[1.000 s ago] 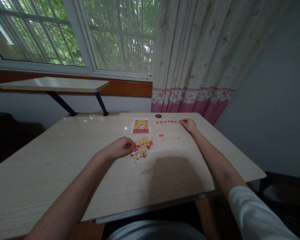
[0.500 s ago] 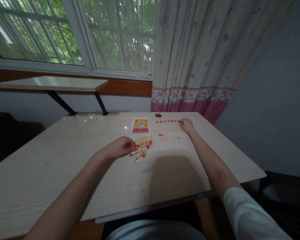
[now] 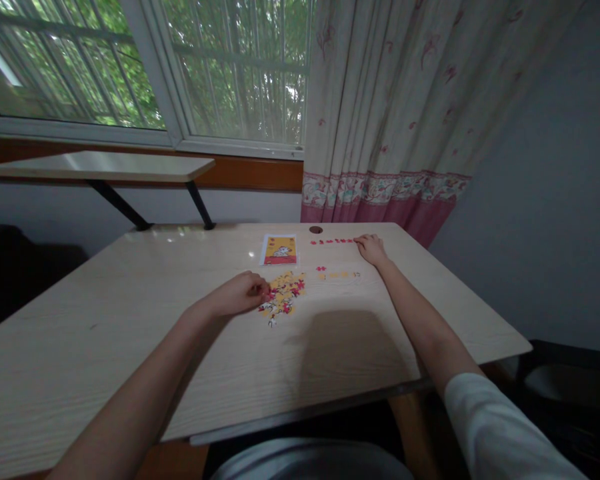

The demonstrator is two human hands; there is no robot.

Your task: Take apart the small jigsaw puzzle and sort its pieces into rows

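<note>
A heap of small yellow, red and white puzzle pieces lies in the middle of the wooden desk. My left hand rests at the heap's left edge, fingers curled in a pinch on a piece too small to name. My right hand lies palm down at the far right, fingertips touching the right end of a row of red pieces. A shorter row of red and yellow pieces sits between the two. A yellow reference card with a white figure lies behind the heap.
A round cable hole is in the desk's far edge. A narrow shelf on black brackets hangs below the barred window. A flowered curtain hangs at the back right. The desk's right corner ends near a dark seat.
My right hand has slid slightly left along the row of red pieces. My left hand stays pinched at the heap. The view has shifted a little.
</note>
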